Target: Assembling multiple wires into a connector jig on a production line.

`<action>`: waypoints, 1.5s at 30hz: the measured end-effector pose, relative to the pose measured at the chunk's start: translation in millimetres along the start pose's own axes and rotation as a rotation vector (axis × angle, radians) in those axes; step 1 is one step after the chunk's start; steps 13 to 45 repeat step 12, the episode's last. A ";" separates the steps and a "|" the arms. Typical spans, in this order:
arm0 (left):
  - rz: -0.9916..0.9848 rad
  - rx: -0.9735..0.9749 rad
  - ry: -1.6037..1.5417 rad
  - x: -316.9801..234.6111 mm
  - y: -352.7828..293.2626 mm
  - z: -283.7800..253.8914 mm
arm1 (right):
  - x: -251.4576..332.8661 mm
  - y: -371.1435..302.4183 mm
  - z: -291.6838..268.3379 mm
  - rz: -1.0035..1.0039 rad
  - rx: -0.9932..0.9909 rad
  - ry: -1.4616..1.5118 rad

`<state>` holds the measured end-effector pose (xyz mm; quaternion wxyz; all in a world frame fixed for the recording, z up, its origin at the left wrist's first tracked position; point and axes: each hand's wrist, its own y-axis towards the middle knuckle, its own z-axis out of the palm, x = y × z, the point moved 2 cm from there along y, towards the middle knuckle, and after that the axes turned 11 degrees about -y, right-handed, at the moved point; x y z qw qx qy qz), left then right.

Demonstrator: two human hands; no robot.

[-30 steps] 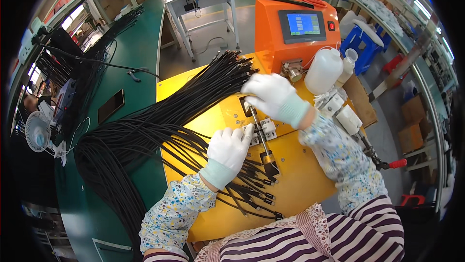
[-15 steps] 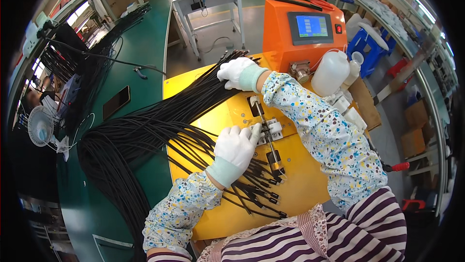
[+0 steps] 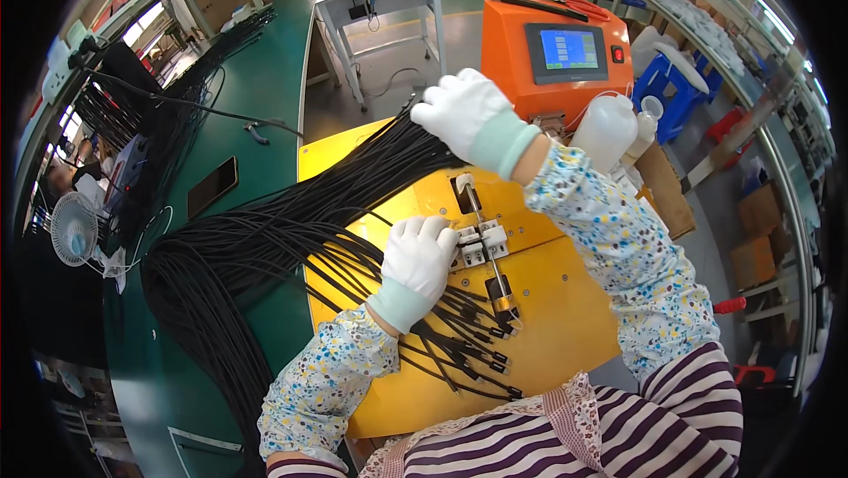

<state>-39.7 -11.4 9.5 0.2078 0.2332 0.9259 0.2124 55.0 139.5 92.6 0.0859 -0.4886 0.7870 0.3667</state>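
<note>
My left hand (image 3: 415, 259), in a white glove, is closed with its fingertips at the left side of a small white clamp fixture (image 3: 482, 243). A black cable (image 3: 377, 216) runs into its grip. My right hand (image 3: 470, 116), also gloved, is raised over the far end of a thick bundle of black cables (image 3: 353, 173). Its fingers are curled; what they hold, if anything, is hidden. A metal rod (image 3: 502, 273) crosses the fixture, which is mounted on a yellow plate (image 3: 556, 319). Cables with small metal plugs (image 3: 495, 359) fan out below my left hand.
Behind the plate stands an orange machine (image 3: 508, 58) with a touch screen (image 3: 567, 47). White plastic bottles (image 3: 605, 133) are at its right. A phone (image 3: 213, 187) lies on the green table (image 3: 256, 147); a small fan (image 3: 74, 229) is at the far left.
My right hand has lifted off the cable bundle and moved up and slightly right. The left hand has shifted slightly left and up, staying beside the fixture.
</note>
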 end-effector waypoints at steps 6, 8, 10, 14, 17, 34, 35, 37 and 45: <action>-0.036 0.625 -0.120 -12.2 16.8 -37.8 | -4.3 -60.8 -16.7 0.100 0.124 0.032; -0.028 0.482 -0.142 -21.3 16.9 -51.3 | 7.0 -75.7 -29.8 0.138 0.406 0.296; 0.011 0.195 -0.195 -27.4 17.9 -58.1 | 12.3 -92.3 -37.7 0.183 0.458 0.463; -0.093 0.045 -0.185 -19.3 21.1 -37.9 | 14.5 -110.0 -43.4 0.278 0.556 0.789; -0.093 0.045 -0.185 -19.3 21.1 -37.9 | 14.5 -110.0 -43.4 0.278 0.556 0.789; -0.093 0.045 -0.185 -19.3 21.1 -37.9 | 14.5 -110.0 -43.4 0.278 0.556 0.789; -0.093 0.045 -0.185 -19.3 21.1 -37.9 | 14.5 -110.0 -43.4 0.278 0.556 0.789; -0.093 0.045 -0.185 -19.3 21.1 -37.9 | 14.5 -110.0 -43.4 0.278 0.556 0.789; -0.093 0.045 -0.185 -19.3 21.1 -37.9 | 14.5 -110.0 -43.4 0.278 0.556 0.789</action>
